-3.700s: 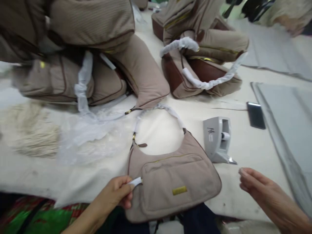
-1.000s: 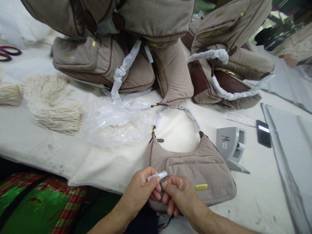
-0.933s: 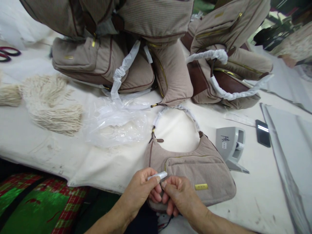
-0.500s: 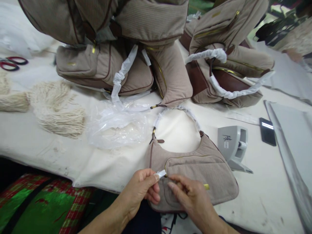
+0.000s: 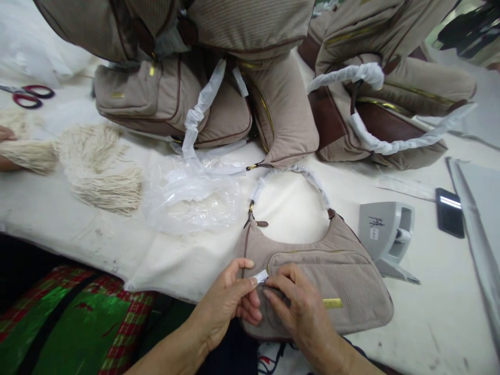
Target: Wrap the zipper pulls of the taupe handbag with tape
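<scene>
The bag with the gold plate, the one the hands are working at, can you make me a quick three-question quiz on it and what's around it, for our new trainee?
1. True or false: the handle of the bag is wrapped in something white.
2. Which stands between the bag and the phone on the table: a) scissors, b) grey dispenser, c) cord bundle?
3. What is the left hand holding?

Key:
1. True.
2. b.
3. A white strip at the front of the bag, with the right hand's fingertips close by its end.
</scene>
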Action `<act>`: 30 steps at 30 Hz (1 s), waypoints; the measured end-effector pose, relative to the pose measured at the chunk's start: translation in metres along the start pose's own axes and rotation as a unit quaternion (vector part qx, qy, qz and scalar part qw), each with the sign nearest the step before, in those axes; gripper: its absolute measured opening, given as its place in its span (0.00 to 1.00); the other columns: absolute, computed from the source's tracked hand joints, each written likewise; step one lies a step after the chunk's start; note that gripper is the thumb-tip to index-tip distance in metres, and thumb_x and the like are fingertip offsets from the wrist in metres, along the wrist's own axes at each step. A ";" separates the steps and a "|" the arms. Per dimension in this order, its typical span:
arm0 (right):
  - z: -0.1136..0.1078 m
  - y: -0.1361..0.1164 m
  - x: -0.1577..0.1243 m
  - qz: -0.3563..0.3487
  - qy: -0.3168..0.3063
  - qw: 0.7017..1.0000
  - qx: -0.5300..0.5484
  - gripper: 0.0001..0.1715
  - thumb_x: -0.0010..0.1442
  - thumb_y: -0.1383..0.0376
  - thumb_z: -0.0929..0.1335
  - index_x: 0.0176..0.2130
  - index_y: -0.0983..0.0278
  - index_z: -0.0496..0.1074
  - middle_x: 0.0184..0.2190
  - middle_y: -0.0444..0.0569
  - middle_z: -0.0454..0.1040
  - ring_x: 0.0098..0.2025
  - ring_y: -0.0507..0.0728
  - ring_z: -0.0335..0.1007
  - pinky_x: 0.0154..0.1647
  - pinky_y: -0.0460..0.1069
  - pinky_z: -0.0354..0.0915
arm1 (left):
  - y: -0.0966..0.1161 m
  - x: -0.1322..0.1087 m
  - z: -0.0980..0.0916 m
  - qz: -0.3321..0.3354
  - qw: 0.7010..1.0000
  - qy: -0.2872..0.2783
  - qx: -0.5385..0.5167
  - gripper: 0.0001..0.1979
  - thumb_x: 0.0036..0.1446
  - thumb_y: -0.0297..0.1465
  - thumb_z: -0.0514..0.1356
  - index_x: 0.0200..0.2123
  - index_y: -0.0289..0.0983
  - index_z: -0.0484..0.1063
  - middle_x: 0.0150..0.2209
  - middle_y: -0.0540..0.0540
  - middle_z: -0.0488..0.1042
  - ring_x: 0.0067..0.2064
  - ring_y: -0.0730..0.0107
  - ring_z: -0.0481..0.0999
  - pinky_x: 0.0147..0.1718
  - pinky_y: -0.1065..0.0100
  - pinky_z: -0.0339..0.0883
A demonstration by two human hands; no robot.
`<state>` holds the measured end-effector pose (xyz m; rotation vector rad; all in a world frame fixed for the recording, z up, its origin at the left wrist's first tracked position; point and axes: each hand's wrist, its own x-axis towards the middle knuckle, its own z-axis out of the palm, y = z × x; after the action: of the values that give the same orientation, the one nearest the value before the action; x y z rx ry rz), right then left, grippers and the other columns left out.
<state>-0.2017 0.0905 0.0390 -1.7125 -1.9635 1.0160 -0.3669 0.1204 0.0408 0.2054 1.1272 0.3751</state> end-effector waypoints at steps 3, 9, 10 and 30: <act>0.004 0.000 0.000 -0.006 0.054 0.998 0.006 0.08 0.55 0.73 0.65 0.34 0.63 0.72 0.38 0.51 0.65 0.38 0.55 0.63 0.37 0.49 0.63 | 0.001 -0.001 0.000 0.014 1.000 -0.012 0.007 0.27 0.49 0.38 0.61 0.51 0.38 0.54 0.19 0.55 0.70 0.19 0.72 0.71 0.19 0.74 0.65; 0.011 -0.001 0.001 0.024 0.091 0.996 0.003 0.05 0.52 0.70 0.66 0.31 0.62 0.72 0.50 0.54 0.64 0.47 0.60 0.62 0.46 0.56 0.62 | -0.001 0.001 -0.001 0.012 1.000 -0.020 0.009 0.19 0.48 0.41 0.62 0.37 0.33 0.62 0.21 0.52 0.70 0.20 0.75 0.71 0.20 0.74 0.65; 0.012 -0.003 0.002 0.036 0.085 0.996 -0.001 0.05 0.52 0.70 0.66 0.29 0.62 0.72 0.52 0.54 0.63 0.49 0.61 0.61 0.48 0.58 0.61 | -0.001 0.001 -0.001 0.013 1.000 -0.020 0.009 0.20 0.48 0.41 0.62 0.36 0.33 0.62 0.21 0.52 0.70 0.20 0.75 0.71 0.20 0.75 0.65; 0.042 0.000 -0.012 0.070 0.076 0.994 -0.048 0.11 0.60 0.65 0.59 0.28 0.65 0.65 0.65 0.62 0.41 0.66 0.63 0.36 0.60 0.67 0.41 | 0.001 0.003 0.006 -0.016 0.997 -0.009 -0.072 0.18 0.39 0.37 0.66 0.31 0.32 0.65 0.16 0.54 0.66 0.14 0.81 0.59 0.13 0.77 0.58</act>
<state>-0.2272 0.0664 0.0127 -1.9419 -1.8445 0.8211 -0.3600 0.1226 0.0411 0.0641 1.0805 0.4225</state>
